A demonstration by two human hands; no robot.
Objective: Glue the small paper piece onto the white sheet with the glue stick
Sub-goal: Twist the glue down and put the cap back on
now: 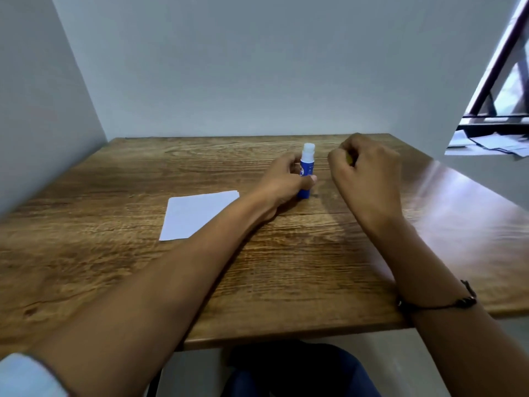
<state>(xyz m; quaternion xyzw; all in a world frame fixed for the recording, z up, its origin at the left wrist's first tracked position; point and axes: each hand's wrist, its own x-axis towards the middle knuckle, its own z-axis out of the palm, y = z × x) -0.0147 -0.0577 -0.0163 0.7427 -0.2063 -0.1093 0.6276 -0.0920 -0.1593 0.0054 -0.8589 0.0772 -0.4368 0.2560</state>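
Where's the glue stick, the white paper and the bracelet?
glue stick (306,170), head view, blue tube.
white paper (194,214), head view, middle of the sheet.
bracelet (438,305), head view, dark cord on the right wrist.

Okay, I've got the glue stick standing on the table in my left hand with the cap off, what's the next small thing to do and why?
Probably set down whatever the right hand is closed on, a yellowish bit showing between its fingers, maybe the cap. The glue stick stands upright in the left hand, its white tip bare. The white sheet lies untouched to the left, and no small paper piece is clearly visible, so a hand must be freed first.

Both hands (286,179) (369,170) outstretched, fingers (333,160) curled.
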